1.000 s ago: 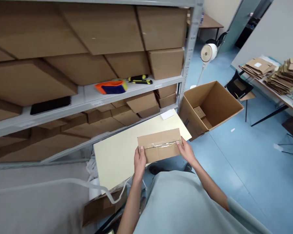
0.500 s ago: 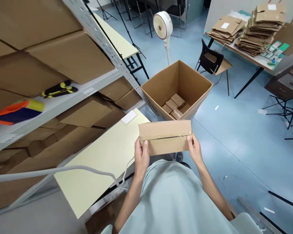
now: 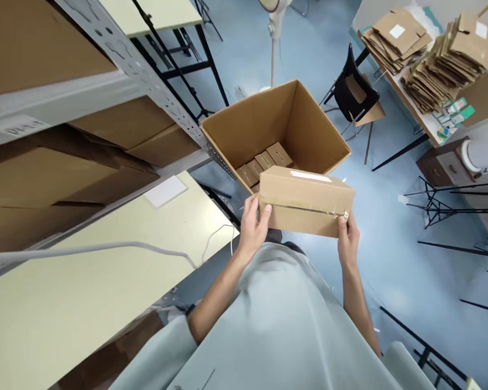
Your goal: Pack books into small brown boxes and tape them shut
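Between my two hands is a taped brown cardboard box (image 3: 301, 219) with a white label on its upper face. My left hand (image 3: 254, 225) grips its left end, thumb on the near side. At the other end my right hand (image 3: 348, 238) holds the lower corner, its thumb by shiny tape. Just beyond stands a large open carton (image 3: 319, 127), with several small brown boxes (image 3: 264, 161) lying on its bottom. The held box overlaps the carton's near rim in view, hiding part of it; whether they touch I cannot tell.
To the left are a pale yellow table (image 3: 106, 287) with a white cable (image 3: 138, 246) and a metal shelf (image 3: 89, 95) of cartons. A fan stand (image 3: 273, 49), a black chair (image 3: 352, 86) and stacked flattened cardboard (image 3: 451, 62) stand farther off.
My view has turned and moved closer to the large carton. The held box has tilted, so its white label now shows. Both hands have kept their grip on it.
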### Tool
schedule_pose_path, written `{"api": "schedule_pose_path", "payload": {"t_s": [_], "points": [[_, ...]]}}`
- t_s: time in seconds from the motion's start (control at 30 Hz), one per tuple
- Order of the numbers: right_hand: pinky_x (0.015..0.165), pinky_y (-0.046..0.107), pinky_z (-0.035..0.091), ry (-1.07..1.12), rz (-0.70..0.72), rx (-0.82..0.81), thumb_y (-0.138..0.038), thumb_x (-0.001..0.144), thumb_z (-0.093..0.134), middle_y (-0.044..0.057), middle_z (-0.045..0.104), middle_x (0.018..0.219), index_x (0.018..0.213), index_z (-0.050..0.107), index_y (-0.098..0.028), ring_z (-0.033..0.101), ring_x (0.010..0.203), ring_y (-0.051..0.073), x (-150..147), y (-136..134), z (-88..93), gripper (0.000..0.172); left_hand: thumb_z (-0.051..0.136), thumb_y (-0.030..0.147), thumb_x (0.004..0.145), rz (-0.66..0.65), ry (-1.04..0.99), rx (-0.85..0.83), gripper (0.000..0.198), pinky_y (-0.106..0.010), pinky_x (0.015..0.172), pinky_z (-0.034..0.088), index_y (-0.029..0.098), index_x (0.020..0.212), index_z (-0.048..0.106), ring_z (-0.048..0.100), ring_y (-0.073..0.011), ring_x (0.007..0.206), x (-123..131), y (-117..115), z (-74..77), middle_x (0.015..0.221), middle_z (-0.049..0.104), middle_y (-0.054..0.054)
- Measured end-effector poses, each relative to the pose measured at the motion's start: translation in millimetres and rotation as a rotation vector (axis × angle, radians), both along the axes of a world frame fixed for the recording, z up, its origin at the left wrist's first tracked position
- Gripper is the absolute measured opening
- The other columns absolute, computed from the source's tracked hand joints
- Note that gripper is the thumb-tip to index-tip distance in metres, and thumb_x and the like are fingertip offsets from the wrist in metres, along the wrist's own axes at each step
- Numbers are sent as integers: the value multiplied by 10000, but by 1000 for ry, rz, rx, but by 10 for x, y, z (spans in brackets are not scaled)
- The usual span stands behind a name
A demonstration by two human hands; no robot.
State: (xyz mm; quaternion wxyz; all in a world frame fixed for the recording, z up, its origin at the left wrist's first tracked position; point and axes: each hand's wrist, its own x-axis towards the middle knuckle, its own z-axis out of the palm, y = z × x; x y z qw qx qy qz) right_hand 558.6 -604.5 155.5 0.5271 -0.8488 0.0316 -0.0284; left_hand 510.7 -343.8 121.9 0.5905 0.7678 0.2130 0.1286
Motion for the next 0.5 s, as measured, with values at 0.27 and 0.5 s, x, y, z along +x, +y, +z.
{"api": "schedule_pose_path", "payload": {"t_s": [0.27,0.5], "points": [[1342,549,323,-151,236,-134,-562,1093,524,109,521,1672,1635,532,-298,437,1599,277,1612,502,-280,603,457,637,1095,14,85,75,587,-501,1244,446,203,1450,631,578,-322,1419,1220,553,-605,1460,639,-179],[1197,480,470,267,247,-58,-362,1042,555,150,741,1309,1291,698,-159,642,1248,265,2785,994,-1617,352,495,603,1086,65,264,268,554,-604,1234,436,221,1465,628,601,-387,1371,2307,1086,-1150,1356,667,-179]]}}
